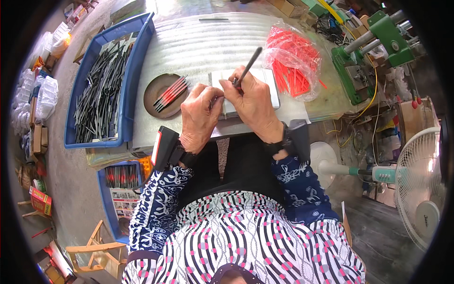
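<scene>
Work is apparently standing midway: several red-banded rods (pixel 171 93) are resting in a round brown dish (pixel 152 97), seemingly done, while many loose dark rods (pixel 99 94) are filling the blue bin (pixel 126 106) and red strips (pixel 286 78) are awaiting use. The right hand (pixel 253 102) is firmly gripping one slender dark rod (pixel 251 61) above a white block (pixel 268 80); the left hand (pixel 200 112) is pinching beside it, contents hidden.

This is a small assembly workshop: a green press (pixel 388 41) with metal columns stands beside a foam-covered worktable (pixel 213 35), where a blue plastic crate (pixel 130 85) holds slender dark pieces (pixel 99 94) in bulk. Bagged red strips (pixel 289 78), cardboard boxes (pixel 39 138) and a bare grey floor (pixel 78 189) match.
</scene>
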Demonstrator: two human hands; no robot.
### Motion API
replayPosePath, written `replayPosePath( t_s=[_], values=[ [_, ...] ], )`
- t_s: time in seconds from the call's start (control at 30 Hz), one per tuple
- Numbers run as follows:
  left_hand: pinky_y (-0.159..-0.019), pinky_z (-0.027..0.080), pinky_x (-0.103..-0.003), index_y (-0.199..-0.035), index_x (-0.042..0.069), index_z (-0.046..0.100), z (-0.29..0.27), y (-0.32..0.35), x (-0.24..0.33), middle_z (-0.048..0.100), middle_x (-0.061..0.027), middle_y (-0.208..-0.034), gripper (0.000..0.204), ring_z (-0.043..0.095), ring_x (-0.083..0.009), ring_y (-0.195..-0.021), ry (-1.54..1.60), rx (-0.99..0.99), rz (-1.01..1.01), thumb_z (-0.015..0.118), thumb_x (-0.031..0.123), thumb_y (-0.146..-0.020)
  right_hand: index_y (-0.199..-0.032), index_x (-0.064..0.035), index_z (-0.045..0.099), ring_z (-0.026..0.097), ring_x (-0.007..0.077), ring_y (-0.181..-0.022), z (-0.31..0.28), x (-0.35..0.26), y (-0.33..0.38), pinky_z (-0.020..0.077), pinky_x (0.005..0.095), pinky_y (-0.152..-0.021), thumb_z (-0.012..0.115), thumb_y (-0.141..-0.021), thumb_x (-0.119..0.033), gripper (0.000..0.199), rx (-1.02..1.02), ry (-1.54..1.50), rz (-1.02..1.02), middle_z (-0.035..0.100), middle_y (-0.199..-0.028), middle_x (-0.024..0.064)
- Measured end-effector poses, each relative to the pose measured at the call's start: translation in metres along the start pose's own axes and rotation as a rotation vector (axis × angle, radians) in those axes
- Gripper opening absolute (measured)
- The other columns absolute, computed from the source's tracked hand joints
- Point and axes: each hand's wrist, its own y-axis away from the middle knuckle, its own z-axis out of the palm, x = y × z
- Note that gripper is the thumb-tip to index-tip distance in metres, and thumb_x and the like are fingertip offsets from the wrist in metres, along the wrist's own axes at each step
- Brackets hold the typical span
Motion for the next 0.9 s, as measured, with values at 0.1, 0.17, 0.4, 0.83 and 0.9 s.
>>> replayPosePath(
  t_s=[0.1, 0.17, 0.4, 0.83, 0.9],
  values=[
    [-0.063, 0.051, -0.038, -0.088, 0.005, 0.067, -0.002, 0.001, 0.001, 0.061, -0.0120, -0.083, 0.007, 0.063, -0.0295, -0.072, -0.043, -0.024, 0.020, 0.068, 0.004, -0.081, -0.091, 0.0008, 0.057, 0.063, 0.0398, -0.063, 0.006, 0.024, 0.014, 0.0489, 0.0446, -0.054, 0.065, -0.091, -0.022, 0.024, -0.123, 0.020, 0.005, 0.063, -0.069, 0.0215],
    [-0.064, 0.052, -0.038, -0.088, 0.005, 0.067, -0.001, -0.001, 0.001, 0.062, -0.0119, -0.082, 0.006, 0.064, -0.0298, -0.072, 0.012, 0.009, -0.005, 0.068, 0.005, -0.082, -0.091, 0.0003, 0.059, 0.065, 0.0357, -0.060, 0.004, 0.036, 0.014, 0.0487, 0.0417, -0.053, 0.065, -0.091, -0.021, 0.023, -0.017, 0.034, -0.084, 0.063, -0.065, 0.0178],
    [-0.062, 0.052, -0.036, -0.088, 0.004, 0.067, 0.000, 0.001, -0.003, 0.062, -0.0118, -0.084, 0.007, 0.064, -0.0292, -0.072, 0.022, 0.052, -0.025, 0.068, 0.003, -0.081, -0.087, 0.0007, 0.060, 0.067, 0.0210, -0.061, -0.014, 0.043, 0.036, 0.0486, 0.0328, -0.055, 0.067, -0.092, -0.017, 0.020, 0.119, -0.188, 0.278, 0.064, -0.065, 0.0117],
    [-0.062, 0.051, -0.035, -0.089, 0.004, 0.068, -0.078, 0.030, -0.057, 0.063, -0.0116, -0.083, 0.005, 0.064, -0.0259, -0.067, -0.283, 0.217, -0.227, 0.067, 0.005, -0.084, -0.086, -0.0019, 0.056, 0.045, 0.0074, -0.056, -0.006, 0.060, 0.042, 0.0383, 0.0270, -0.051, 0.065, -0.096, -0.021, 0.023, 0.170, -0.319, 0.250, 0.051, -0.062, 0.0017],
    [-0.063, 0.051, -0.038, -0.088, 0.006, 0.068, -0.077, 0.031, -0.064, 0.063, -0.0117, -0.083, 0.005, 0.064, -0.0286, -0.070, -0.329, 0.211, -0.221, 0.067, 0.007, -0.084, -0.086, -0.0021, 0.056, 0.044, 0.0076, -0.057, -0.005, 0.061, 0.042, 0.0379, 0.0269, -0.051, 0.064, -0.096, -0.020, 0.022, 0.173, -0.300, 0.264, 0.051, -0.062, 0.0018]
  ],
)
